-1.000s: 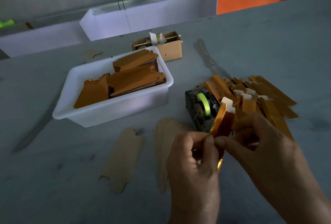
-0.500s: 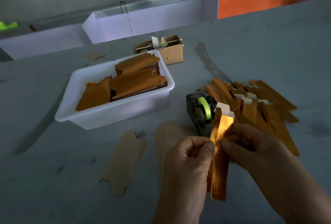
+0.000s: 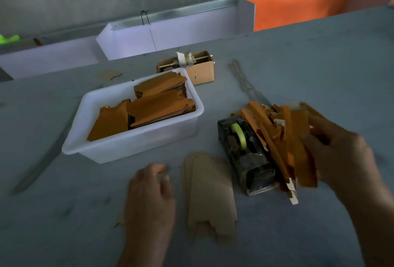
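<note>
Light: dim, cool and even, with no source in view. Brightest areas: white tub [image 3: 132,147] and orange panel [image 3: 298,6] at top right. Shadows: soft and faint on the grey table [image 3: 319,64]. The tape dispenser [image 3: 251,160] is nearly black, its detail lost. Blur: right hand [image 3: 339,158] heavily smeared by motion (finger outlines gone), and the orange strips [image 3: 294,138] beside it are streaked. The left hand [image 3: 151,192] is soft at the fingertips. Focus: the tub and its contents are fairly crisp. Distortion: wide-angle, with the table's far edge leaning and bowing toward the sides. The lower corners are murky.
</note>
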A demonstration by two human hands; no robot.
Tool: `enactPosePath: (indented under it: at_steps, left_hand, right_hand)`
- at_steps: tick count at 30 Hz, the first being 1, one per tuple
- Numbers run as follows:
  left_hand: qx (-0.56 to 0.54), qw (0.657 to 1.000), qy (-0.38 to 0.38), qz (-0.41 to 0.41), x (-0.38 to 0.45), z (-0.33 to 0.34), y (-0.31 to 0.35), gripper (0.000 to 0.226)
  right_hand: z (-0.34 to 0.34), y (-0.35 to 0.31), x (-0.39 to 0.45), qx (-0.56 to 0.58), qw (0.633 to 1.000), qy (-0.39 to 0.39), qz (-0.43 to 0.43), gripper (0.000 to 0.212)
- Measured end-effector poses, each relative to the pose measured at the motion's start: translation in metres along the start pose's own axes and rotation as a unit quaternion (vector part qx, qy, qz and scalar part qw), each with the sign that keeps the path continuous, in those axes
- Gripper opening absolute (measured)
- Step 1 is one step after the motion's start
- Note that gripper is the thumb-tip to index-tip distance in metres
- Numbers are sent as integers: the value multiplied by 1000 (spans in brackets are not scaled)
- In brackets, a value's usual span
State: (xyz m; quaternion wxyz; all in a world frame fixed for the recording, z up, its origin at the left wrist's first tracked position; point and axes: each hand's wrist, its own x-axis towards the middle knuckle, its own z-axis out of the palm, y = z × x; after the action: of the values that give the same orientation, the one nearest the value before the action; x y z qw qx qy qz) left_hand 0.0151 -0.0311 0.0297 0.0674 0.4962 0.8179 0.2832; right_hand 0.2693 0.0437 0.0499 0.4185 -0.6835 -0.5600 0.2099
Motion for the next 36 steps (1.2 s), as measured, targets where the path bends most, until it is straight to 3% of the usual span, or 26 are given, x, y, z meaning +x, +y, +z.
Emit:
enactPosePath:
  at_steps: [3, 5, 8, 14, 17, 21, 26, 28, 31, 36]
  left_hand:
    - [189, 971, -94, -115, 11, -2, -31, 53]
    - [205, 960, -120, -148, 13, -3, -41, 62]
    - [221, 959, -115, -138, 20, -3, -49, 65]
    - [-38, 971, -132, -198, 31, -1, -54, 45]
    - [-156, 966, -95, -184, 27, -6, -46, 25]
    - [-382, 896, -172, -146, 22, -26, -17, 31]
    - [-438, 867, -219, -88, 12, -34, 13, 34]
    - [-443, 864, -220, -89, 5, -29, 21, 44]
    - [-449, 865, -204, -90, 1, -24, 28, 49]
    - [-461, 854, -221, -98, -6, -20, 34, 52]
  right_hand:
    - [-2, 5, 19, -64, 998, 12, 23, 26]
    - [-3, 8, 20, -69, 997, 35, 29, 31]
    - [1, 10, 5, -33, 999, 24, 18, 21]
    - [5, 8, -23, 28, 999, 23, -23, 16]
    - [1, 1, -33, 89, 995, 28, -33, 19]
    - [3, -16, -53, 182, 981, -63, -36, 19]
    - [21, -34, -77, 267, 934, -236, 18, 17]
    - [29, -39, -83, 300, 904, -302, 46, 33]
    - [40, -39, -85, 330, 887, -303, 108, 38]
    - [46, -37, -83, 371, 877, -264, 152, 18]
